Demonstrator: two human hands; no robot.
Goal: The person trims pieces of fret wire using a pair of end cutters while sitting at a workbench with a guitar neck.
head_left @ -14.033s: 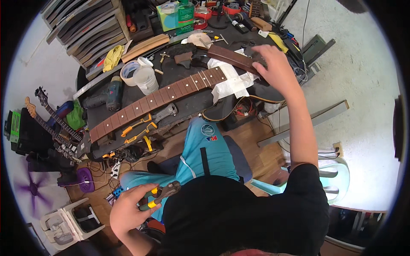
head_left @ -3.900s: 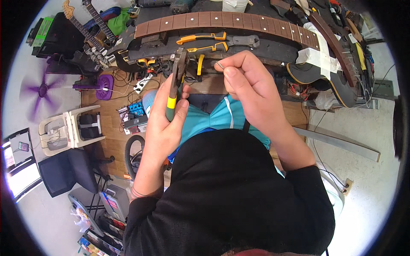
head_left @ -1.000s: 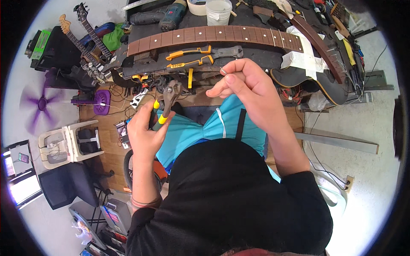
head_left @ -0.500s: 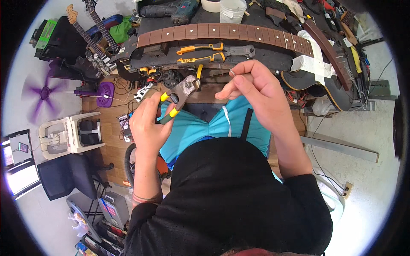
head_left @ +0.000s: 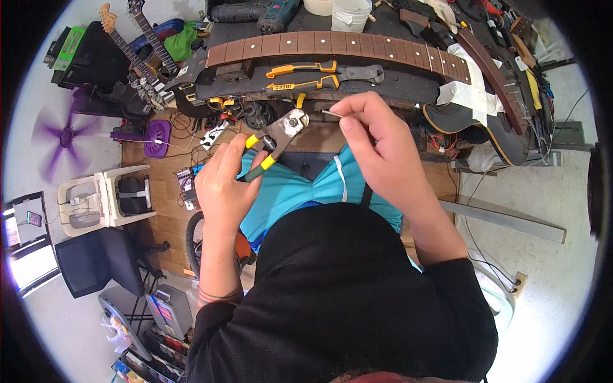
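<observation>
My left hand (head_left: 220,188) is closed round the dark green and yellow handles of a fret nipper (head_left: 292,125), whose silver head points up and right. Between the thumb and fingertips of my right hand (head_left: 386,150) is a short, thin piece of fret wire (head_left: 331,113). Its free end points left toward the nipper's head, and the two are apart. Beyond both hands, a guitar neck (head_left: 327,43) with a brown fretboard and pale dot inlays lies across the dark workbench.
Orange-and-black cutters (head_left: 361,74) lie on the bench below the neck. A black guitar body (head_left: 445,120) with white tape (head_left: 458,94) is at the right. A white cup (head_left: 350,15) and a power drill (head_left: 278,14) stand at the back. A purple fan (head_left: 66,136) is at the left.
My right hand has turned and moved slightly left, so the fret wire now points left toward the nipper. The nipper's head has shifted slightly right and tilted.
</observation>
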